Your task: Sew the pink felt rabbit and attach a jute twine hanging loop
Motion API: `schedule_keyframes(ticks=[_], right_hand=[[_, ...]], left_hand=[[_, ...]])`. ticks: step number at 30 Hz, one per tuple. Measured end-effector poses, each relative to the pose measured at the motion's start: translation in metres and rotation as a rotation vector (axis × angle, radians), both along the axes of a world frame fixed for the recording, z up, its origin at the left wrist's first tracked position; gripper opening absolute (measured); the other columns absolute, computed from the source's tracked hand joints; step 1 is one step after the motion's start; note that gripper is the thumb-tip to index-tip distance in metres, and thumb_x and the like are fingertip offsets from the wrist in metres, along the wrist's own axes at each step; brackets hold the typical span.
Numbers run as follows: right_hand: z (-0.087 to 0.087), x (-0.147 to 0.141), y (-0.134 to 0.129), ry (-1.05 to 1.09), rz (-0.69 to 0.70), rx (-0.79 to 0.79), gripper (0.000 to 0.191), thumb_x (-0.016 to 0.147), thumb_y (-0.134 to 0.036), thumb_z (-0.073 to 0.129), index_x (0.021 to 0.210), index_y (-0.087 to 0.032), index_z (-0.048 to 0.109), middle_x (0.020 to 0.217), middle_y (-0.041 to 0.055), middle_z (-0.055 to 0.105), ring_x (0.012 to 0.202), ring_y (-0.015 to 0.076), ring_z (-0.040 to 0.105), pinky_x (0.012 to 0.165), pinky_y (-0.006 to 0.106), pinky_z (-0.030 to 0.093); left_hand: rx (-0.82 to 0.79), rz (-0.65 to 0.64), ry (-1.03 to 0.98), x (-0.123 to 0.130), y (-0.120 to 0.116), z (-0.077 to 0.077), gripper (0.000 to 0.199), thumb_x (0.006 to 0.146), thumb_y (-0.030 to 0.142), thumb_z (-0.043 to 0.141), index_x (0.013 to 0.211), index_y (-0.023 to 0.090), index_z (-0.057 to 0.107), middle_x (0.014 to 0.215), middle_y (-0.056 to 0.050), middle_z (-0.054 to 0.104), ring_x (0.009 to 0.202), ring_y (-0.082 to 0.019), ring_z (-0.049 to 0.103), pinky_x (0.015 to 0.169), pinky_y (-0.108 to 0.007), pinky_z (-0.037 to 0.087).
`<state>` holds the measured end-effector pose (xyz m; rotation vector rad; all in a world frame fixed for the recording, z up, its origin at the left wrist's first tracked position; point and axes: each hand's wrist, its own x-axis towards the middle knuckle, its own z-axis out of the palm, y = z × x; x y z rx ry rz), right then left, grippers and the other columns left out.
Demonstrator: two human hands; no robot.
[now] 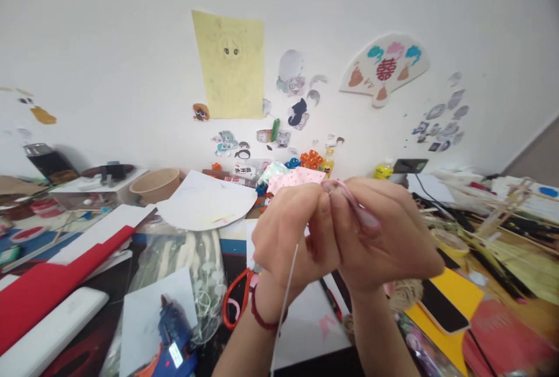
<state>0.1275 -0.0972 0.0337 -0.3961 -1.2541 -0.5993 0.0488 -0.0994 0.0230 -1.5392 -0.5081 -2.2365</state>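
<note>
My left hand (292, 237) and my right hand (384, 228) are raised together in front of me, their thumbs and fingertips touching. Pinched in the right hand is a small piece of pink fabric (369, 219), folded, with one edge showing above the thumb. A thin white string (288, 290) comes out from under the left hand's closed fingers and hangs down past the wrist. What lies exactly between the fingertips is hidden. Just behind the hands is pink polka-dot cloth (290, 179).
Orange-handled scissors (236, 301) and a blue glue gun (172, 330) lie at the left front. A red strip (65, 284) and a white fan shape (209, 199) are farther left. On the right are a phone (443, 306), twine (404, 292) and yellow paper (463, 290).
</note>
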Motion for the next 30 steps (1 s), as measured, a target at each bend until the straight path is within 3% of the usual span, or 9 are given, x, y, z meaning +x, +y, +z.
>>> schedule_keyframes(ticks=[7, 20, 26, 30], right_hand=[[0.005, -0.006, -0.013, 0.065, 0.103, -0.171, 0.017, 0.086, -0.008, 0.063, 0.076, -0.021, 0.069, 0.068, 0.0037, 0.070, 0.061, 0.0198, 0.068, 0.055, 0.036, 0.059], [0.003, -0.001, -0.015, 0.036, 0.070, -0.163, 0.013, 0.087, -0.009, 0.064, 0.081, -0.018, 0.072, 0.071, 0.0067, 0.071, 0.064, 0.0197, 0.068, 0.057, 0.036, 0.060], [0.003, 0.001, -0.012, -0.006, 0.058, -0.219, 0.016, 0.086, -0.007, 0.063, 0.076, -0.019, 0.069, 0.069, 0.0064, 0.071, 0.062, 0.0202, 0.068, 0.055, 0.036, 0.060], [0.004, 0.000, -0.008, 0.001, 0.054, -0.116, 0.016, 0.085, -0.006, 0.065, 0.079, -0.020, 0.070, 0.069, 0.0048, 0.070, 0.062, 0.0199, 0.069, 0.056, 0.036, 0.060]], left_hand=[[-0.149, -0.106, 0.031, -0.003, -0.011, 0.001, 0.015, 0.093, 0.011, 0.056, 0.087, 0.020, 0.066, 0.074, -0.002, 0.072, 0.067, -0.015, 0.071, 0.062, -0.027, 0.061], [-0.161, -0.217, -0.007, -0.004, -0.015, -0.001, 0.016, 0.090, 0.011, 0.063, 0.093, 0.026, 0.070, 0.081, 0.000, 0.075, 0.073, -0.018, 0.074, 0.068, -0.031, 0.062], [-0.077, -0.125, 0.003, -0.001, -0.008, -0.002, 0.016, 0.090, 0.010, 0.064, 0.095, 0.023, 0.069, 0.079, -0.001, 0.074, 0.070, -0.017, 0.072, 0.063, -0.030, 0.060], [-0.053, -0.069, -0.018, 0.001, -0.005, -0.002, 0.016, 0.089, 0.008, 0.064, 0.096, 0.021, 0.070, 0.080, -0.002, 0.072, 0.070, -0.015, 0.069, 0.062, -0.029, 0.058]])
